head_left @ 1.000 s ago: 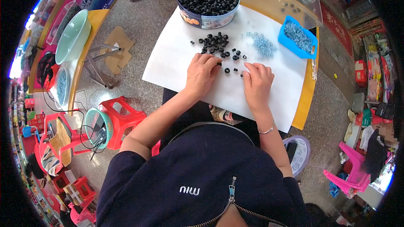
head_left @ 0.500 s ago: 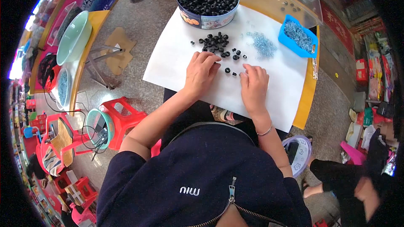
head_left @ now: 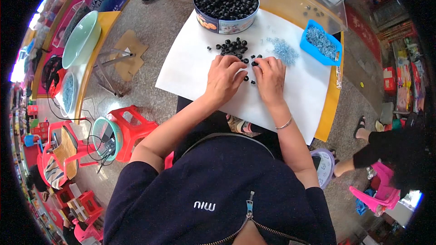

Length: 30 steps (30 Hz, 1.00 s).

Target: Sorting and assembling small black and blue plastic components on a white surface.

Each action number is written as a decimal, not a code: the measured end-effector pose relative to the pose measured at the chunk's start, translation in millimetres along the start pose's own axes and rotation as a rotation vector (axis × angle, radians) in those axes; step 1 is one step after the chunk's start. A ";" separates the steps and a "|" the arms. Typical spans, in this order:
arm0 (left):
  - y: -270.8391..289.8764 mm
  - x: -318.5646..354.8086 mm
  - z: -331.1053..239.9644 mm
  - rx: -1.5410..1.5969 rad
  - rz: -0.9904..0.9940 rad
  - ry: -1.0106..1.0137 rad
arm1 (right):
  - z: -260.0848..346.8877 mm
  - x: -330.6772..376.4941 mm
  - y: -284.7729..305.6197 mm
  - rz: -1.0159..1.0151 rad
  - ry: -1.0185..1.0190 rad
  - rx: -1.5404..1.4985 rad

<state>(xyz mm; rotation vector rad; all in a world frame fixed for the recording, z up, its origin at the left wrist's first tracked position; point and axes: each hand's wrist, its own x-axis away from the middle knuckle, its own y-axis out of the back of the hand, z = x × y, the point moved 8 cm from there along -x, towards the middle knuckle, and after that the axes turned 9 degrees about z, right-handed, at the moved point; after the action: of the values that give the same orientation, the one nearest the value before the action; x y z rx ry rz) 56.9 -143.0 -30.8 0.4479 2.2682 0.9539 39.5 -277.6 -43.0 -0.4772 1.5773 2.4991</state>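
Both hands down on the white sheet, working at a scatter of small black ring-shaped beads.

My left hand (head_left: 223,78) lies palm-down on the white paper sheet (head_left: 190,70) covering the desk, fingers curled together over something too small to make out; my right hand (head_left: 270,77) rests just beside it, fingertips pinched near a few loose pieces, though I cannot tell whether they grip one. The small black ring-shaped beads (head_left: 234,47) lie in a loose cluster just beyond my fingertips. Farther off stands a round tin full of black beads (head_left: 226,0), with a heap of pale blue bits (head_left: 284,50) and a blue plastic tray (head_left: 320,41) to the right. Another person's dark sleeve (head_left: 386,147) shows at the right edge.
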 end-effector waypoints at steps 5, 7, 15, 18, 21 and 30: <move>-3.2 -11.1 3.4 0.119 -0.017 0.091 | 6.8 0.7 13.4 -0.076 0.064 -0.077; -6.1 -15.7 7.6 0.305 0.030 0.233 | 15.9 3.4 26.9 -0.118 0.084 -0.130; -35.4 -7.6 18.5 1.070 0.279 0.533 | 0.5 18.1 24.5 -0.004 -0.248 -0.613; -33.9 -2.3 4.2 1.053 0.314 0.480 | -7.0 28.1 7.4 0.147 -0.385 -0.785; -34.9 2.8 -0.1 1.040 0.311 0.478 | -8.6 32.8 1.1 0.181 -0.394 -0.842; -46.2 15.8 15.5 1.318 0.208 0.702 | -6.8 35.3 34.9 -0.116 -0.104 -0.365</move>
<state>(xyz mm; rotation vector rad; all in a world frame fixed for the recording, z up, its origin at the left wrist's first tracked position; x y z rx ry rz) 52.5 -158.2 -79.5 0.9910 3.3085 -0.5960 -2.5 -300.6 -28.1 -0.4570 1.0264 2.6774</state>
